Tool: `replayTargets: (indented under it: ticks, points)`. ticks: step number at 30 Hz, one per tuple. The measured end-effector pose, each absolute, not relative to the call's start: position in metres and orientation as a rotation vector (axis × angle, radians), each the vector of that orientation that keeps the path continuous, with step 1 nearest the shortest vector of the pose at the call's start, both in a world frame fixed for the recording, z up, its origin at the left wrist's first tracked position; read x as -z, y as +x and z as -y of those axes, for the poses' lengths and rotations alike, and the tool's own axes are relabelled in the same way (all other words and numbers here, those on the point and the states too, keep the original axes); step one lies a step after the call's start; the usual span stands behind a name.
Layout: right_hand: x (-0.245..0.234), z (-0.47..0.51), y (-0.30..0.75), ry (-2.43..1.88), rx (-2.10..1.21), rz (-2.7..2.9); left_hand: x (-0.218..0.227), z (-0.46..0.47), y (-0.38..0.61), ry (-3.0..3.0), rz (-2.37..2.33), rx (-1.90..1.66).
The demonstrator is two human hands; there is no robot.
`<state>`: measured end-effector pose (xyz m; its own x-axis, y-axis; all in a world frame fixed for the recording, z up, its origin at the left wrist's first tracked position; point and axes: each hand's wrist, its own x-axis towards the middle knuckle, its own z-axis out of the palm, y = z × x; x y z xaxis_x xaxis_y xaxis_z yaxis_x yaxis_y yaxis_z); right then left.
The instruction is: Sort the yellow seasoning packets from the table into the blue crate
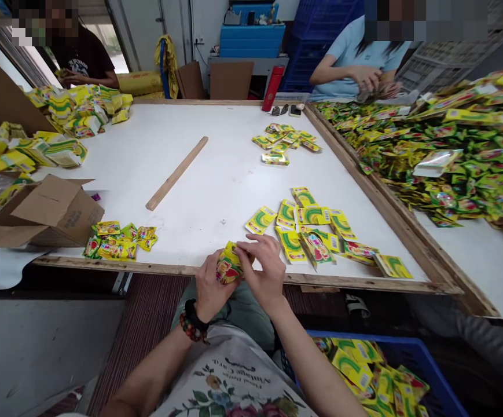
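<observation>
My left hand [210, 285] and my right hand [265, 272] both grip a small stack of yellow and green sachets [228, 266] at the near edge of the white table [216, 191]. The left hand cups the stack from below, and the right hand's fingers pinch its top. Several loose sachets [316, 231] lie spread on the table just right of my hands. A smaller bunch of sachets [118, 240] lies to the left near the table's front edge.
A wooden stick [177, 172] lies mid-table. An open cardboard box [47, 211] sits at the left. A big sachet heap [446, 147] covers the right table. A blue crate [411, 370] of sachets stands by my right knee. Two other people work at the far side.
</observation>
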<state>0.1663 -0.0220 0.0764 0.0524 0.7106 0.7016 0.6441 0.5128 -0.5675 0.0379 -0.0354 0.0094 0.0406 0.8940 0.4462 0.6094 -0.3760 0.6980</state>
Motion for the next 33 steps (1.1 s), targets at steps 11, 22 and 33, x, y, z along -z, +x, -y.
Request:
replayTargets:
  ticks: [11,22,33]
  points:
    - [-0.057,0.033,0.158,-1.218,0.238,1.898,0.005,0.035,0.037,1.911,-1.538,-1.325]
    - [-0.070,0.036,0.161,-1.440,-0.234,1.772,0.003,0.035,0.042,1.890,-1.509,-1.298]
    - [-0.046,0.033,0.157,-1.251,-1.055,1.168,0.003,0.032,0.042,2.106,-1.300,-1.383]
